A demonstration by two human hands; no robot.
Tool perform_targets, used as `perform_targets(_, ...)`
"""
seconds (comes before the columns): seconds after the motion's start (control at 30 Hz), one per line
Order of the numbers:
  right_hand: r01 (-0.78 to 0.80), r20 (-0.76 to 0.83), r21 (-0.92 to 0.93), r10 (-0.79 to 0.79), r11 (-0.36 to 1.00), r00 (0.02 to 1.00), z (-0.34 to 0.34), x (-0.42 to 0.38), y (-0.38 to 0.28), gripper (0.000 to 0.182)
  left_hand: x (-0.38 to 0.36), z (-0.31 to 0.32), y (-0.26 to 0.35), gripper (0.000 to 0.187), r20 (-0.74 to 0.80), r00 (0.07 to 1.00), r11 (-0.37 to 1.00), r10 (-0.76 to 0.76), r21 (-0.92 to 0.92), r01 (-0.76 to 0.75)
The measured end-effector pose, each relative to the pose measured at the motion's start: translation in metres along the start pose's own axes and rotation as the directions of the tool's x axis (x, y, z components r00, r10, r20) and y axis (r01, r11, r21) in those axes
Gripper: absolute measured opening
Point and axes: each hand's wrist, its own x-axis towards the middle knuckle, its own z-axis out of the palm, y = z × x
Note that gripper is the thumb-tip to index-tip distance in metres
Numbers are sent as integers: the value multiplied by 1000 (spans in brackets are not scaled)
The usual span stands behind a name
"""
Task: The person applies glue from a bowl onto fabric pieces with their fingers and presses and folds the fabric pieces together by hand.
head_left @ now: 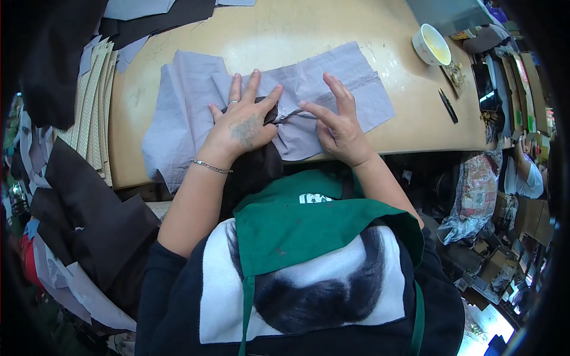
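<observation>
Head view of two bare hands pressing on pieces of grey woven fabric point(332, 77) spread across a pale wooden surface point(279, 29). The left hand point(243, 127), wearing a ring and a thin chain bracelet point(211, 167), lies flat with fingers fanned, palm down where the grey cloth overlaps a strip of dark fabric point(255, 169) that hangs over the near edge of the surface; it grips nothing. The right hand point(338, 121) is likewise released and flat, fingers extended over a bunched, creased fold at the middle of the grey cloth, just beside the left hand. The cloth is soft, matte and wrinkled, with a stitched band running along its right-hand panel; its left portion drapes past the near edge. At the far right of the surface stands a round white bowl point(431, 43), and nearer lies a slim dark tool point(448, 105). A fanned stack of herringbone-patterned panels point(95, 101) rests at the left end, with dark cloth pieces point(89, 219) heaped below it. The person wears a green apron point(309, 222).
</observation>
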Motion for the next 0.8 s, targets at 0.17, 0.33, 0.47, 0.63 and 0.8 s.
perform_targets(0.17,18,26,-34,-18,999,1000,1,-1,-3,52,8,6,5,73,-45,999,998,8,-59,-10)
perform_targets(0.33,-110,-65,154,122,982,990,2,0,0,57,2,16,-1,65,-223,974,990,29,-125,-58)
perform_targets(0.47,-66,-70,116,74,991,995,3,-1,0,58,-6,23,3,69,-289,956,998,57,18,-54)
perform_targets(0.63,-8,-10,2,8,1000,1000,-1,-1,-3,47,-7,19,-1,68,-231,972,999,-41,-32,34)
perform_targets(0.8,-31,69,-177,44,984,997,5,-6,-10,41,-2,23,1,68,-193,976,988,-101,-136,75)
